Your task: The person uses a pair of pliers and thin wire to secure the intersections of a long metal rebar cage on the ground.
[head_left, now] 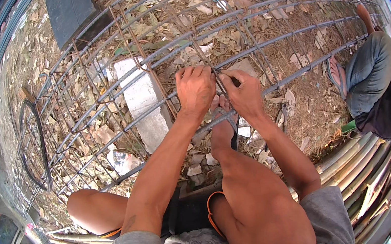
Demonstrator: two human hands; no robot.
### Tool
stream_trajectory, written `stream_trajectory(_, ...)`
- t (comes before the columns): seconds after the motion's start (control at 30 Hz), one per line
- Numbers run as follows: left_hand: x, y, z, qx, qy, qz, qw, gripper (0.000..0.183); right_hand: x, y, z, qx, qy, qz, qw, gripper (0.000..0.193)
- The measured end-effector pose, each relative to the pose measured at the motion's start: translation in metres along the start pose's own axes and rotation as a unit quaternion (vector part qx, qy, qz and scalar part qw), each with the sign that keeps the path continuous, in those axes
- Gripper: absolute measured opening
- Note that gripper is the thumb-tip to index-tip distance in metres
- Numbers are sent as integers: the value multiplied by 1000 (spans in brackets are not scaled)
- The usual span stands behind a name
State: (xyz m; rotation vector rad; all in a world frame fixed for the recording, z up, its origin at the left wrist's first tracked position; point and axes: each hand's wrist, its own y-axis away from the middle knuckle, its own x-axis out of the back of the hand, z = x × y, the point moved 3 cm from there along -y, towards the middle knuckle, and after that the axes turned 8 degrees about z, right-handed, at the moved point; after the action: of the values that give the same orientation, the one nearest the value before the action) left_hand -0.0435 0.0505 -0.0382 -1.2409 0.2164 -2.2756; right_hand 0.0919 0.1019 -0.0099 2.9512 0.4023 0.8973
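So it's one long rebar cage point(241, 57): ribbed bluish-grey long bars point(298, 73) with thinner, kinda rusty brown hoops point(138, 46) crossing them at intervals. The whole thing's laid out lengthwise, low over leaf-littered ground point(311, 110), stretching from the left side way off to the upper right. It's all open gridwork, you can see straight through. Can't tell if every crossing's tied.

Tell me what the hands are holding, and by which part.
The left hand and right hand meet at a crossing in the steel bar cage, partway along it; whether they grip a bar or something thinner cannot be told.
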Motion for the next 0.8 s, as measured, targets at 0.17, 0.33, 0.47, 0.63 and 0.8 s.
stream_trajectory(0.17,-7,-2,10,-12,8,-12,1000,11,16,-5,-1,-55,9,-15,998,27)
stream_trajectory(0.33,-1,-2,0,4,-6,-12,1000,12,104,20,11,-17,40,190,981,38)
stream_trajectory(0.47,-5,-3,7,19,-8,-9,1000,12,176,91,160,-210,259,175,926,63)
stream_trajectory(0.63,-2,0,-6,37,12,-35,999,13,131,160,195,-217,423,60,878,100)
stream_trajectory(0.8,0,3,-5,47,25,-27,998,13,157,157,217,-105,386,7,916,66)
